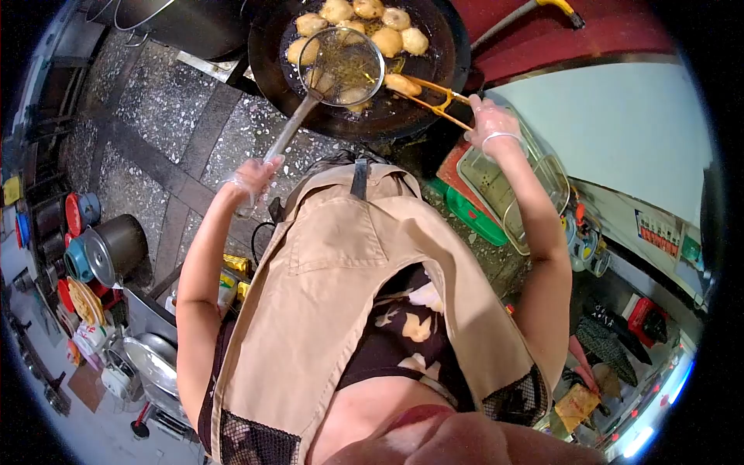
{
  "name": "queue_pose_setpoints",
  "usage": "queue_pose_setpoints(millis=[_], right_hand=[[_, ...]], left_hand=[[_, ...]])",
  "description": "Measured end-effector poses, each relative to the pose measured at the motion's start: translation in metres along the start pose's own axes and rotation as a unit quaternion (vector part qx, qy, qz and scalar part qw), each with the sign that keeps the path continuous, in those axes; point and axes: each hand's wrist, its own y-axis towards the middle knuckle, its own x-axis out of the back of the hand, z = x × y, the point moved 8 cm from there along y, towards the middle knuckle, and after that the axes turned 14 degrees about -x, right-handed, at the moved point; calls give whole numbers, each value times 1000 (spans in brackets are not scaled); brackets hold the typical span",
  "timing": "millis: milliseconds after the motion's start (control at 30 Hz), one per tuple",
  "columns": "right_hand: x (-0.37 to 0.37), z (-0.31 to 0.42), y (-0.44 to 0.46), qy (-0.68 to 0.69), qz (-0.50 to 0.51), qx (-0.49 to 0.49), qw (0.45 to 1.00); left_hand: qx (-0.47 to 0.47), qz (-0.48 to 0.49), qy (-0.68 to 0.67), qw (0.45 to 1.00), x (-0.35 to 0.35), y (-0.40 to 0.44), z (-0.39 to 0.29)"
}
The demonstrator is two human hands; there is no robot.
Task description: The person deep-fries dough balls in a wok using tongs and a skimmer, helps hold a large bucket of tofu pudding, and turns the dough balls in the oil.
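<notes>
Left of centre, the handle of a strainer (341,66) is wrapped by the left hand's (254,177) fingers; right of upper centre, tongs (448,97) are clasped by the right hand's (494,120) curled fingers. At top centre, one fried piece (404,84) is seen at the tongs' tips, above the wok (270,58); farther up, more golden pieces (387,42) are held in oil.

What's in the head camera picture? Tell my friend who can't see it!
A person's left hand holds a wire strainer over a dark wok of golden food pieces; the right hand holds orange tongs, one piece at their tips. A tan apron fills the middle.
</notes>
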Motion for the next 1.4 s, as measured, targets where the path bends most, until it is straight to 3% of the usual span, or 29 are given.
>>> queue_pose_setpoints(millis=[67,100,200,300,367,467,500,567,700,867,1400], right_hand=[[1,5,6,-91,-87,27,992],[-4,4,11,-92,-86,28,992],[-4,9,18,-77,-226,82,968],[-1,10,20,-82,-298,133,942],[3,0,27,-120,-258,107,953],[23,-24,16,-152,-95,49,983],[32,-21,12,-153,-93,49,983],[34,-24,8,-9,5,-43,999],[-3,1,16,-42,51,-41,997],[-1,4,6,-2,-37,-3,999],[-36,11,18,-33,16,2,999]], left_hand=[[-17,1,11,1000,-1,4,4],[-16,1,9,1000,-1,2,2],[-1,-4,-12,1000,-2,-3,-3],[-3,-14,-49,999,-3,-1,-1],[12,-14,-41,999,-3,-2,-1],[41,-21,-38,998,3,-16,-17],[42,-19,-39,998,0,-16,-17],[27,-21,-105,994,-3,-15,-15],[0,-35,-65,997,0,-3,-3],[27,-20,-26,999,-1,-6,-7],[39,-26,-54,997,-1,-6,-1]])
